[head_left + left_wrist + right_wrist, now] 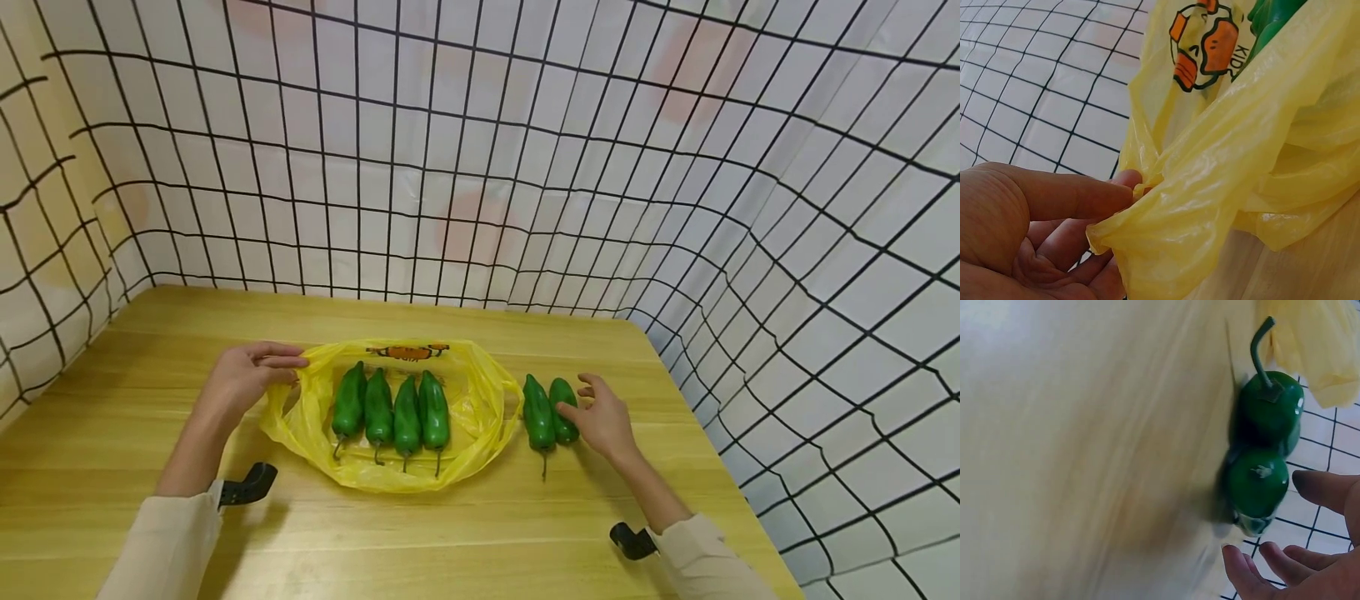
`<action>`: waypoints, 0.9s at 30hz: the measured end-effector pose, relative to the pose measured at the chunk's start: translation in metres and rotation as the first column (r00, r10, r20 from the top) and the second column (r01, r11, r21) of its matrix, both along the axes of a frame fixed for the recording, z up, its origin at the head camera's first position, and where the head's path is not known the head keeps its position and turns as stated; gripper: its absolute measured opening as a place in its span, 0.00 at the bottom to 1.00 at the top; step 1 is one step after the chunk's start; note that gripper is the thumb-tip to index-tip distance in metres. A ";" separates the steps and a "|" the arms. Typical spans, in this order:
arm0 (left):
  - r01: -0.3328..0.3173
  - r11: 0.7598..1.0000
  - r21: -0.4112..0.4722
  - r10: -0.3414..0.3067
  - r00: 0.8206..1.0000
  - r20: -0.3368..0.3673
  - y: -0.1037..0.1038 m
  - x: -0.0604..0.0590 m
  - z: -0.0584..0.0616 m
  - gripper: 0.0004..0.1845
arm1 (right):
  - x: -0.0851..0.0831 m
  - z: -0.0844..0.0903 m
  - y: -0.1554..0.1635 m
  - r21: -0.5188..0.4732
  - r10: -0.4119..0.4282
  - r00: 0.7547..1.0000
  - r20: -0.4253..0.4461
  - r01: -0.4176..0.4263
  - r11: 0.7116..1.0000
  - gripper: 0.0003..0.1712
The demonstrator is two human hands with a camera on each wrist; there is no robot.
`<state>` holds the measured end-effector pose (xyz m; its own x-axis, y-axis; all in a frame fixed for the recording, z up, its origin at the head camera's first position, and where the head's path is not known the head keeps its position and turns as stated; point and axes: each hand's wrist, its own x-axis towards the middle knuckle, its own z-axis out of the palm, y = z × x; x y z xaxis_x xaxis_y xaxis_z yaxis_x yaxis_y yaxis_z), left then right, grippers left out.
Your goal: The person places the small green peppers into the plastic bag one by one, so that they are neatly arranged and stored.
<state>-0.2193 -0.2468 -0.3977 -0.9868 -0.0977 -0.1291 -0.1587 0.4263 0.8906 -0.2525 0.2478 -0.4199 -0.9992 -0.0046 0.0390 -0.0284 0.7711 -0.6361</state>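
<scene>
Lower left and lower right of the head view: two cream sleeves, each with a black wrist mount beside it, over a wooden table (480,542).

Left hand (243,379), left of centre: thumb and fingers pinch the left edge of a yellow plastic bag (315,417). The left wrist view confirms the film gathered between thumb and fingertips (1125,181).

Right hand (603,421), right of centre: fingers spread wide and slightly bent, holding nothing. The fingertips reach the nearer of two loose peppers (550,410); the right wrist view is blurred, so actual contact cannot be confirmed. There the fingers (1272,559) sit just beside the lower pepper.

Bag: lies opened flat at the centre of the frame, with four green peppers (392,408) side by side on it, stems toward the lower edge. An orange print (407,352) marks its far rim.

The two loose peppers lie touching each other on bare wood, just right of the bag.

Upper frame: a white cloth backdrop with a black grid (525,150) encloses the table.
</scene>
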 end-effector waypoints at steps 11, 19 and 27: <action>0.011 1.000 -0.010 -0.011 1.000 -0.017 -0.001 -0.001 -0.002 0.20 | 0.001 -0.009 0.001 -0.011 -0.015 1.000 0.013 0.015 1.000 0.38; 0.006 1.000 -0.002 -0.006 1.000 -0.015 0.000 0.000 -0.002 0.21 | -0.001 -0.007 0.002 0.026 -0.011 1.000 0.024 0.010 1.000 0.37; 0.005 1.000 -0.009 -0.005 1.000 -0.017 0.001 0.000 -0.001 0.21 | -0.004 -0.004 0.003 0.024 0.005 0.998 0.068 -0.007 1.000 0.39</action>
